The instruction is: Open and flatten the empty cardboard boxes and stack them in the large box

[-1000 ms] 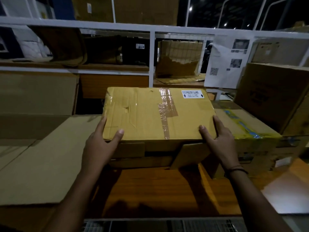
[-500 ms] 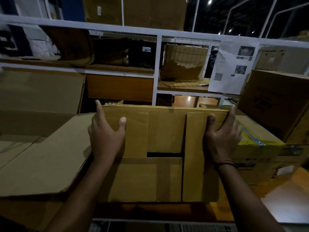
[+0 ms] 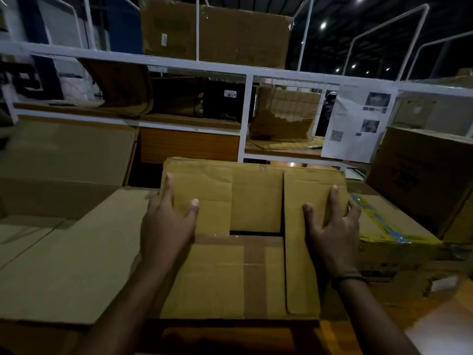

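Both my grips, left hand (image 3: 167,226) and right hand (image 3: 332,231), press spread-open and flat on the brown cardboard box (image 3: 256,198), clasping nothing.

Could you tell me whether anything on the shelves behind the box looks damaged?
Yes: the upright cardboard sheet in the shelf bay right of the white post has a ragged torn edge across its middle, and a curled cardboard piece sags on the left shelf.

Nothing here reads clearly. The white sheet (image 3: 358,124) at right center carries a QR code (image 3: 336,135) and small photos, its print too blurred. A white label (image 3: 230,93) sits on the black box (image 3: 225,103), another label (image 3: 164,39) on the top box (image 3: 217,32), both illegible.
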Demonstrator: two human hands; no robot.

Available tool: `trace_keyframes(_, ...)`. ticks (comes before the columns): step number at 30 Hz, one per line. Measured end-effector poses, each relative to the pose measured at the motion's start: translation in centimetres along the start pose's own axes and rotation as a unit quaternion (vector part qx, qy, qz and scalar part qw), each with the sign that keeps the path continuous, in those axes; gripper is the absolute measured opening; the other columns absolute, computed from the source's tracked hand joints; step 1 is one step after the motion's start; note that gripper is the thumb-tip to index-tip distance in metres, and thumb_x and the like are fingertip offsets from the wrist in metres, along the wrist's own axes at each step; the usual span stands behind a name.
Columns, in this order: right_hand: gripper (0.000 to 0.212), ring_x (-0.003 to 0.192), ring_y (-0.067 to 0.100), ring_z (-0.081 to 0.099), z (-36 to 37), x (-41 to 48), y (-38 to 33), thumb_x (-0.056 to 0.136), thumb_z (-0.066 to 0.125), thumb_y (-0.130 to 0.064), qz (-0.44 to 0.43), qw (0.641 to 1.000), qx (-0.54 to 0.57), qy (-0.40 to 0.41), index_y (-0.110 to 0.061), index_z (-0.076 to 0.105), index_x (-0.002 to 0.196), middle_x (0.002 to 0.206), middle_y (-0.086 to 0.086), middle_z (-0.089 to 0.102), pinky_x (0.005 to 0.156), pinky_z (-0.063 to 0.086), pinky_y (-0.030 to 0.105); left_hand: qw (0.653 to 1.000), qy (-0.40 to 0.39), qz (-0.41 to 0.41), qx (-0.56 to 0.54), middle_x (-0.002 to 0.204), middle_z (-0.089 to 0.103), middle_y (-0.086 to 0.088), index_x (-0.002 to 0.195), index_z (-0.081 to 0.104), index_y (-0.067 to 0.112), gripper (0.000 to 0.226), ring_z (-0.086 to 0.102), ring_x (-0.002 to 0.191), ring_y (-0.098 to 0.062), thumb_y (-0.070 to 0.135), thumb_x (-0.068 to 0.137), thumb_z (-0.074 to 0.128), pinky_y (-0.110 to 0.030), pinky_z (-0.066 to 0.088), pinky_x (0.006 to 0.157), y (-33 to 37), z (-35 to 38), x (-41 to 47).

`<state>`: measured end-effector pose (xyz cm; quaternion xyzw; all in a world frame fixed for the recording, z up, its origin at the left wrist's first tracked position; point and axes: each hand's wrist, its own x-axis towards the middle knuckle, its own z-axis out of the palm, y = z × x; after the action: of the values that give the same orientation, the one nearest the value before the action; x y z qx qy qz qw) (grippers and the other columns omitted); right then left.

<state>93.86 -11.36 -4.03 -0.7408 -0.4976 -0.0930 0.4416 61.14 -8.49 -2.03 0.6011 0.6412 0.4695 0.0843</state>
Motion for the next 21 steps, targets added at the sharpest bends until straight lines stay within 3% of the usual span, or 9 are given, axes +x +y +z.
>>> trace_keyframes(2, 0.082, 0.139, 0.046, 0.036, 0.1, 1.6, -0.8, 0.092, 0.035, -0.082, 0.003, 0.998, -0.049, -0.037, -0.043, 0.014, 0.161, 0.162, 0.013, 0.019, 0.106, 0.042, 0.061, 0.998, -0.034, -0.018, 0.046, 0.166, 0.021, -0.013, 0.163, 0.011, 0.042, 0.085, 0.037, 0.144, -0.041, 0.064, 0.095, 0.056, -0.056, 0.044, 0.108, 1.0, 0.7, 0.7)
trace_keyframes(5, 0.08, 0.142, 0.048, 0.032, 0.9, 3.1, -1.5, 0.094, 0.029, -0.079, -0.002, 0.989, -0.119, -0.093, -0.041, 0.011, 0.162, 0.166, 0.02, 0.014, 0.109, 0.038, 0.06, 0.985, -0.074, -0.012, 0.153, 0.171, -0.011, -0.015, 0.162, 0.005, 0.045, 0.085, 0.016, 0.152, -0.046, 0.071, 0.095, 0.048, -0.056, 0.027, 0.119, 1.7, 2.6, 1.0)
trace_keyframes(7, 0.078, 0.145, 0.049, 0.027, 1.5, 3.2, -1.6, 0.095, 0.025, -0.08, -0.013, 0.982, -0.143, -0.119, -0.042, 0.01, 0.162, 0.169, 0.02, 0.008, 0.112, 0.033, 0.061, 0.976, -0.076, 0.01, 0.203, 0.169, -0.019, -0.016, 0.162, 0.003, 0.048, 0.082, 0.01, 0.152, -0.047, 0.078, 0.093, 0.036, -0.055, 0.02, 0.122, 1.4, 3.7, 1.1)
trace_keyframes(12, 0.085, 0.145, 0.051, 0.025, 2.5, 2.2, -0.8, 0.088, 0.016, -0.089, -0.024, 0.962, -0.205, -0.179, -0.046, 0.009, 0.161, 0.171, 0.011, 0.005, 0.111, 0.03, 0.063, 0.96, -0.098, 0.035, 0.258, 0.172, -0.004, -0.01, 0.16, 0.013, 0.052, 0.079, 0.027, 0.143, -0.048, 0.086, 0.089, 0.022, -0.05, 0.033, 0.112, -0.3, 4.7, 1.5)
trace_keyframes(21, 0.095, 0.147, 0.054, 0.021, 1.8, 3.4, -1.0, 0.082, 0.022, -0.095, -0.017, 0.936, -0.229, -0.265, -0.046, 0.007, 0.162, 0.173, 0.008, -0.001, 0.112, 0.03, 0.064, 0.935, -0.178, 0.027, 0.306, 0.173, 0.002, -0.008, 0.159, 0.014, 0.053, 0.083, 0.021, 0.147, -0.053, 0.089, 0.086, 0.029, -0.055, 0.029, 0.115, -0.3, 3.7, 3.1)
